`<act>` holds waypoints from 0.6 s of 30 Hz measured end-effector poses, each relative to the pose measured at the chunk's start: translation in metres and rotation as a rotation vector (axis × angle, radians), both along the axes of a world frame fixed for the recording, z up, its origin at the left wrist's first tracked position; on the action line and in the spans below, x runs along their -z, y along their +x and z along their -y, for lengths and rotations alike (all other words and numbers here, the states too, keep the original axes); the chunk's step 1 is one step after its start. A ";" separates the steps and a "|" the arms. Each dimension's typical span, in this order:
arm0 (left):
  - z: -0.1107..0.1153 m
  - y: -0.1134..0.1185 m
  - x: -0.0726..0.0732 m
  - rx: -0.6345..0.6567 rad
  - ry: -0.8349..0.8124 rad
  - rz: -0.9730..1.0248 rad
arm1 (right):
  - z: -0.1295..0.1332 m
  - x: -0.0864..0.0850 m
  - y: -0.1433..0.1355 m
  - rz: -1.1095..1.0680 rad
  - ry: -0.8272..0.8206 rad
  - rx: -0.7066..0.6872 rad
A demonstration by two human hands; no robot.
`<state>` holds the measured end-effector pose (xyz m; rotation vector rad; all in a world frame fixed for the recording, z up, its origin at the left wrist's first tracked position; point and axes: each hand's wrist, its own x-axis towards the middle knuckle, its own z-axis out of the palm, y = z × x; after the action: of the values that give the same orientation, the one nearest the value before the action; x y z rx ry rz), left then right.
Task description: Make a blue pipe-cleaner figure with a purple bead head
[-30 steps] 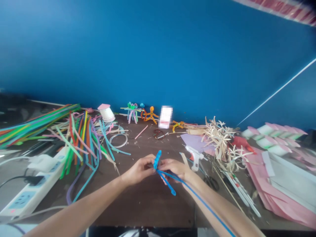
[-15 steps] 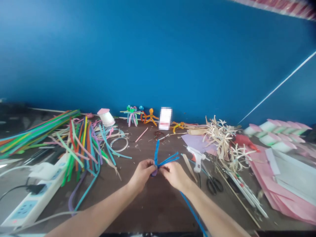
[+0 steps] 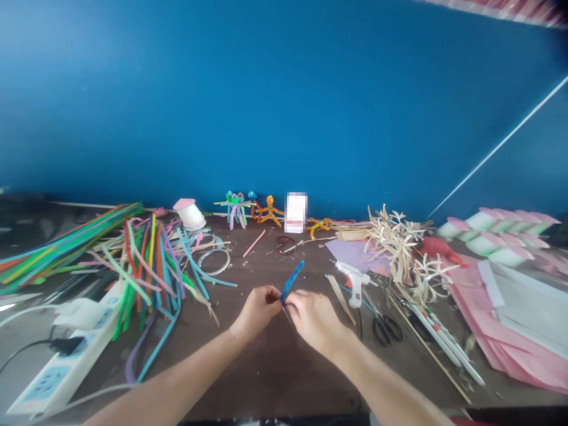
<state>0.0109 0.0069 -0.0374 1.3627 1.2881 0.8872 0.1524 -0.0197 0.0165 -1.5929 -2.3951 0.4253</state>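
Note:
Low over the middle of the dark table, my left hand pinches a blue pipe cleaner between thumb and fingers. My right hand is closed beside it, its fingertips on the same blue piece at its lower end. The fuzzy stem sticks up from between the hands, leaning to the right. Its lower part is covered by my fingers. Farther back stand pipe cleaner figures, an orange one and a green and purple one.
Left are piles of coloured pipe cleaners and a power strip. To the right lie a glue gun, black-handled scissors, pens and pink paper. A bead bracelet lies ahead of the hands.
The blue stem has tipped from upright to leaning right. The several blue strands that fanned out over my right hand no longer show. My right hand has turned over and come closer to the left.

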 end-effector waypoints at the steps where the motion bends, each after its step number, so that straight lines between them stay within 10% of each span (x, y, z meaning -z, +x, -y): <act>1: 0.000 -0.001 0.000 0.024 0.003 -0.001 | -0.002 -0.001 0.002 -0.036 -0.004 0.009; 12: 0.006 -0.015 -0.024 0.461 -0.285 0.273 | -0.043 0.014 0.034 -0.628 -0.644 0.045; 18: 0.006 -0.011 -0.015 0.212 -0.455 0.530 | -0.040 0.026 0.035 -0.867 -0.638 0.145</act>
<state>-0.0005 0.0005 -0.0219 0.8115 0.8455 0.6893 0.1870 0.0205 -0.0099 -1.3334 -1.5282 1.5775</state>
